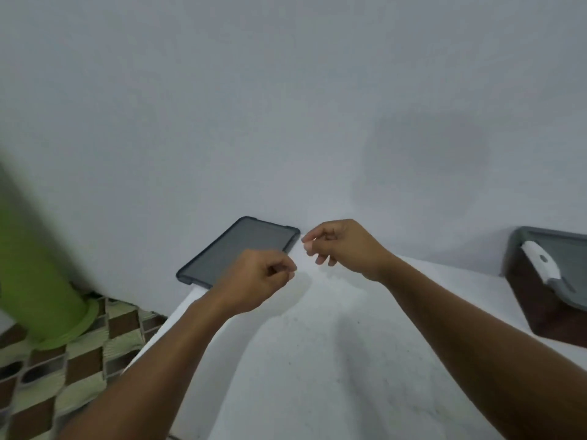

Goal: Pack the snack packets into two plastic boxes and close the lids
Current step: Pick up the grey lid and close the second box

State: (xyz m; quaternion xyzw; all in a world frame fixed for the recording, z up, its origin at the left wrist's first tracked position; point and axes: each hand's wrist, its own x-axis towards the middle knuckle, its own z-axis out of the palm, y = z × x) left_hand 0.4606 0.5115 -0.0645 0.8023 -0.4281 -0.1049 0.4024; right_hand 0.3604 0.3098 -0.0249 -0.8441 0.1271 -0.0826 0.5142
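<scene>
Reaching in from the bottom of the frame, two bare forearms stretch over a white table (317, 360) whose speckled top lies open between and beneath them. The left hand (257, 277), at centre frame, is clenched, thumb pressed to the curled forefinger, with nothing showing in it. The right hand (340, 246) hangs just up and right of it, apart from it, fingers curled and thumb tip meeting forefinger tip, and nothing shows there either.

At the right edge of the frame stands a plastic box (540, 306), cut off by the frame, its side showing dark brown. A grey lid (562, 246) sits on it, with a white latch (540, 265) at the end facing the hands.

The table's left edge runs diagonally up from bottom centre; beyond it lies a brown-and-cream checked floor (79, 360) with a blurred green cylinder (38, 265) standing on it at far left.

A loose dark lid (241, 249) lies at the table's far left corner, at the foot of a plain pale wall (286, 106) that fills the upper frame.
</scene>
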